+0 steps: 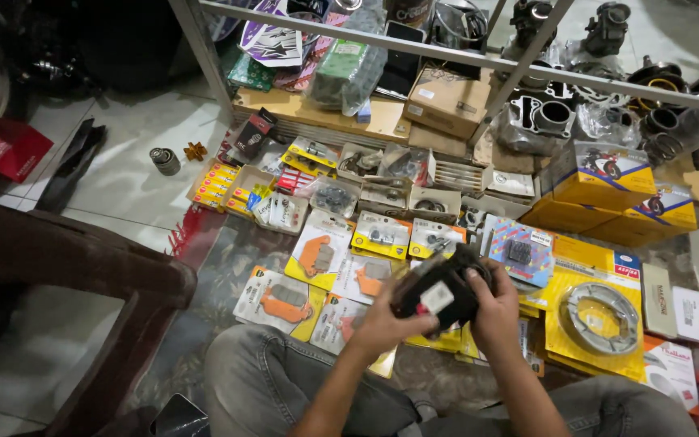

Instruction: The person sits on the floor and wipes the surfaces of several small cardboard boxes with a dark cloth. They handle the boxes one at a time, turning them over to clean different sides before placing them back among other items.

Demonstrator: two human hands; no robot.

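Black packet (438, 293) with a white label is sitting over the lap, near centre, both hands gripping it: left hand (383, 322) cupping the near-left end, right hand (495, 311) wrapping the right side, fingers closed on it. Looks like inspecting or sorting stock. Yellow blister packs (317, 257) are lying spread on the floor rug just beyond; brake shoe pack (596, 317) to the right. Next move likely needs a free spot among the packs.

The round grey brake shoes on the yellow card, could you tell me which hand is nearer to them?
Right. The right hand is just left of the brake shoes, gripping the dark packet. The left hand holds the packet's far side, further left.
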